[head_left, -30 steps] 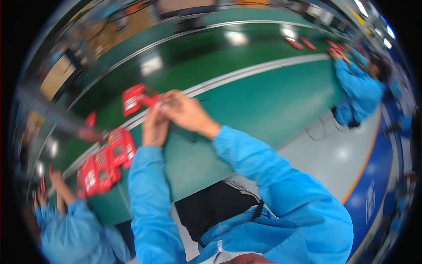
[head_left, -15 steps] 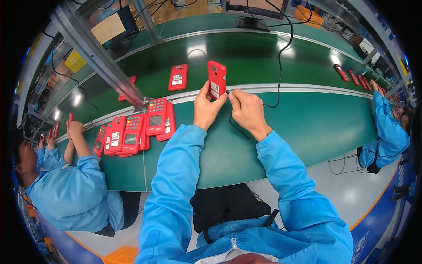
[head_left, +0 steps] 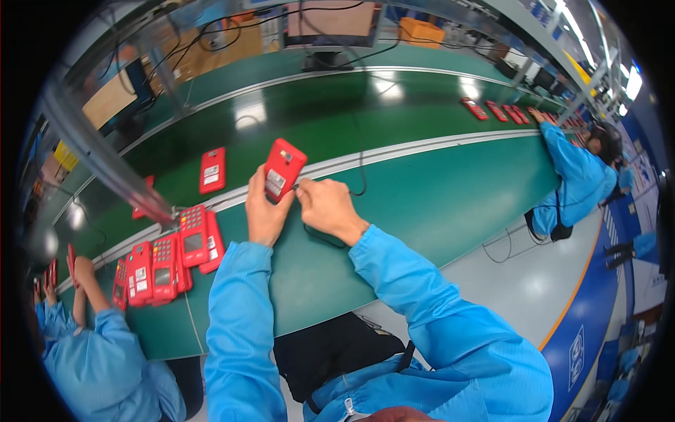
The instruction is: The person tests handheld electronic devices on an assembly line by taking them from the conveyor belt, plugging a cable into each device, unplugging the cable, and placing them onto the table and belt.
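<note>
My left hand grips a red card payment terminal upright, its labelled back facing me and its top leaning right. Close against the terminal's lower right edge, my right hand is closed with fingertips pinched on the end of a black cable. Whether the plug sits inside the terminal is hidden by my fingers. To the left of my hands lies a pile of red payment terminals, some keypad up and some back up.
A green conveyor belt runs beyond the green worktable. One red terminal lies on it, with several more at far right. A metal post rises left of me. Co-workers in blue sit at left and right.
My view has turned right, so the bench and pile appear further left. The terminal leans more to the right in the picture; both hands keep their hold.
</note>
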### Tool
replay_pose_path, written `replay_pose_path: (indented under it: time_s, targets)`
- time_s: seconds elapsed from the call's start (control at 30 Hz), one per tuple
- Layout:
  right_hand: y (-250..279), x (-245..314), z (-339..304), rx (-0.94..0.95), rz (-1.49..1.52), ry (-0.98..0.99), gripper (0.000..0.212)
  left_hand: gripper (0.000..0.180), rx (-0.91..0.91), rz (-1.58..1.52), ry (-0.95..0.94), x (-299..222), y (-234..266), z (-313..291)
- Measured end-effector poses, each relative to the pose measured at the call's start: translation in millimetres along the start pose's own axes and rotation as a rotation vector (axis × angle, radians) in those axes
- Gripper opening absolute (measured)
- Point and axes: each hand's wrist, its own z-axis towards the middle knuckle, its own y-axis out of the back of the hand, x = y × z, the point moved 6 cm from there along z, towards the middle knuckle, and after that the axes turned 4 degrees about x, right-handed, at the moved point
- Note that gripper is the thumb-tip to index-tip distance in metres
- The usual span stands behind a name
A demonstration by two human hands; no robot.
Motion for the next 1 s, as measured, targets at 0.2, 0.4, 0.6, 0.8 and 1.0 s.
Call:
replay_pose_path:
  time_s: [0.2,0.4,0.6,0.8,1.0]
  targets:
    - [-7,-10,-5,-0.044,0.004,-0.008,0.015,0.074,0.022,0.038,-0.006,-5,-8,-4]
    - [-10,-10,-6,-0.051,0.033,-0.029,0.015,0.073,0.052,0.033,0.054,-9,-5,-4]
    - [-11,-1,-8,-0.089,0.073,-0.049,0.016,0.074,-0.004,0.044,0.044,-2,-5,-6]
    - [-16,-1,-10,-0.106,0.093,-0.06,0.017,0.077,0.004,0.066,0.024,-3,-7,-6]
    - [-12,6,-12,-0.142,0.12,0.005,0.013,0.081,-0.006,0.086,0.048,0,-8,-6]
